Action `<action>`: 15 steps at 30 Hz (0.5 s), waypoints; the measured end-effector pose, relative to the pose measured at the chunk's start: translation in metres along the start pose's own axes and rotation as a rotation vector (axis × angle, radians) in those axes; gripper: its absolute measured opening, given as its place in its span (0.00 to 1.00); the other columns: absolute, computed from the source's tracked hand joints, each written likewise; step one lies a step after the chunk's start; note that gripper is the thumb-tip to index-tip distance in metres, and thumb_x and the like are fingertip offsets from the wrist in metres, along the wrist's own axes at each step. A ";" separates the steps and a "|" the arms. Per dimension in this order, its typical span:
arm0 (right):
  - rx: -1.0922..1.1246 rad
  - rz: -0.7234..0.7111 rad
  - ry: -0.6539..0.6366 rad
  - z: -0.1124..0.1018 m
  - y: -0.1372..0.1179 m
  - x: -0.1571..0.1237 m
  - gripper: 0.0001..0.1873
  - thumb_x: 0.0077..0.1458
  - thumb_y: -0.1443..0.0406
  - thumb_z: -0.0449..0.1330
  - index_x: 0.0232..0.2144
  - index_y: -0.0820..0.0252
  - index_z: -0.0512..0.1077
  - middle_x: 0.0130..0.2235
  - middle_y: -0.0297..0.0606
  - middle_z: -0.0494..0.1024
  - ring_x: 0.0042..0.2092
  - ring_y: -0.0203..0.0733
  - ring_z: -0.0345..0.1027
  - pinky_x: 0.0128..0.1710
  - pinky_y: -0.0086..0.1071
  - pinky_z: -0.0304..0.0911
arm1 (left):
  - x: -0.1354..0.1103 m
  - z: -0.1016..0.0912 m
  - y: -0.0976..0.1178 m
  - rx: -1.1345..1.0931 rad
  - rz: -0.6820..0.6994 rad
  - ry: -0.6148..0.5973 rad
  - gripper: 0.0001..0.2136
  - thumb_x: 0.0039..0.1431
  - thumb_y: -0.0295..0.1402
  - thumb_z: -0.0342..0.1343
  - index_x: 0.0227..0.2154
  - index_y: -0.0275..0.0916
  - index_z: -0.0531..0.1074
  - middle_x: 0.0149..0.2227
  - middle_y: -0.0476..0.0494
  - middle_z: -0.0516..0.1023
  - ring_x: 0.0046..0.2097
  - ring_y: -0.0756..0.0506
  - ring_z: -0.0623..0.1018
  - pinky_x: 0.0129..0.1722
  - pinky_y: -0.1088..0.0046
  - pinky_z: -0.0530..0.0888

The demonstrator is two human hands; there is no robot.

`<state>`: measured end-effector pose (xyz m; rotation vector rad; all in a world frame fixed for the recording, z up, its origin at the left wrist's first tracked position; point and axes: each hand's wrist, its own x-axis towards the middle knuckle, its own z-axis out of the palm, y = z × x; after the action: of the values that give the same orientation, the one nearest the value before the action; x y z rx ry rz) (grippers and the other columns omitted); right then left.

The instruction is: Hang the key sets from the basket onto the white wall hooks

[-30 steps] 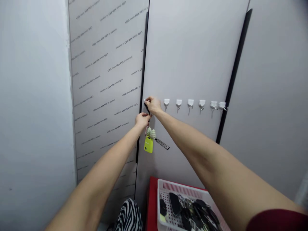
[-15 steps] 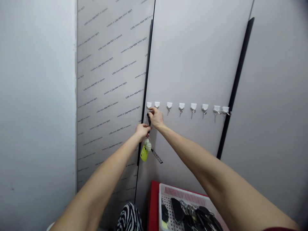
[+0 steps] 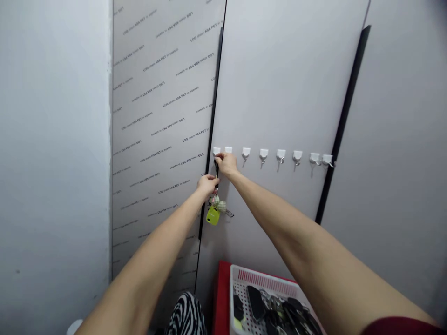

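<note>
Keys (image 3: 213,216) dangle well above the basket (image 3: 258,278), your left hand (image 3: 206,185) closed on their top, right hand (image 3: 227,164) pinching the strap (image 3: 216,171) just under the end hook (image 3: 216,151); slacken either grip before the strap seats and they'd likely drop beside the basket.

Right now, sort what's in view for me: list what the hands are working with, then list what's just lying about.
In hand:
- key bunch with a lime-green tag, held by left hand and right hand
- leftmost white hook, just above the right hand

Lying about:
- other white hooks
- white basket of dark key fobs
- red surface
- zebra-striped cloth
</note>
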<state>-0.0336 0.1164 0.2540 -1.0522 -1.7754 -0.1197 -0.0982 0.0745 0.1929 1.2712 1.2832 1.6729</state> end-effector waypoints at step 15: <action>0.119 0.018 0.207 -0.005 -0.005 -0.017 0.10 0.42 0.66 0.47 0.28 0.62 0.66 0.27 0.34 0.70 0.29 0.32 0.62 0.31 0.24 0.56 | -0.004 -0.005 0.008 -0.057 0.083 -0.019 0.08 0.37 0.29 0.53 0.25 0.34 0.65 0.17 0.53 0.62 0.13 0.58 0.60 0.16 0.79 0.62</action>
<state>-0.0318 0.1008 0.2447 -0.9360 -1.5662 -0.1068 -0.1011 0.0673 0.1992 1.3191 1.1776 1.7384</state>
